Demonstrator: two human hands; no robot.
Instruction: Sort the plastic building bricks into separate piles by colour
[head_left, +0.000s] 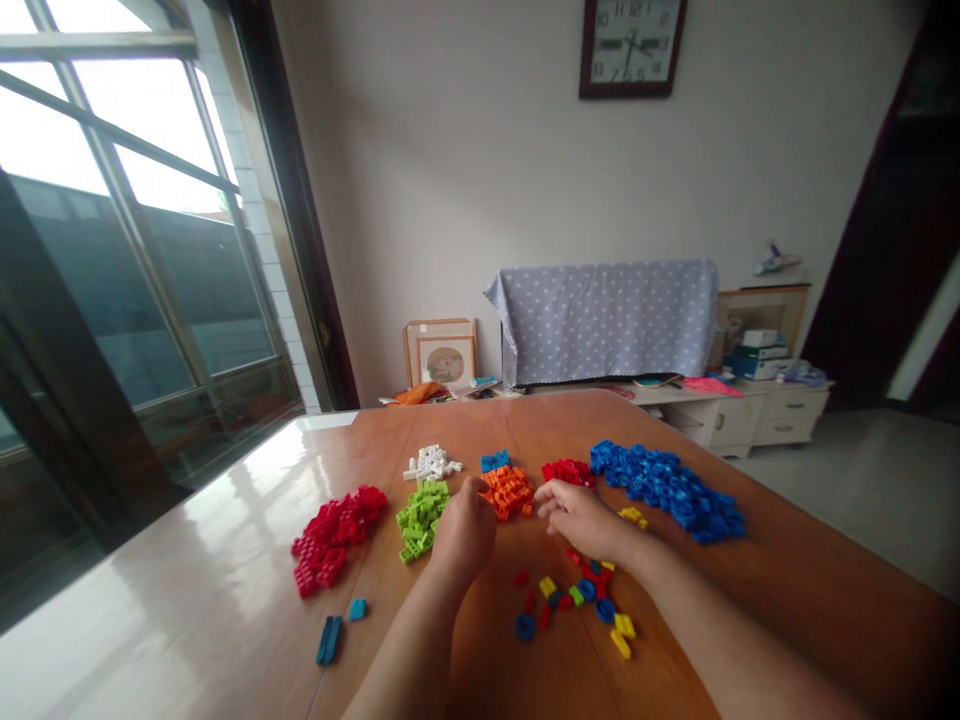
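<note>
My left hand [466, 528] is curled closed at the near left side of a pile of orange toy bricks [510, 492], between it and a pile of lime green bricks [422, 520]. Its thumb lies on top, and whatever the fingers hold is hidden. My right hand [577, 515] hovers just right of the orange pile, its fingers loosely bent and apart, with nothing visible in them. Behind it is a pile of red bricks [568, 472]. Nearer me lie loose mixed pieces, among them a blue ring-shaped piece [525, 627] and a yellow brick [620, 643].
On the wooden table [240, 600] are a crimson pile [337, 538], white bricks [433, 463], a few blue ones [495, 461] and a large blue heap [664, 490]. Teal pieces [328, 640] lie front left. A cloth-covered object [607, 320] stands on a cabinet beyond.
</note>
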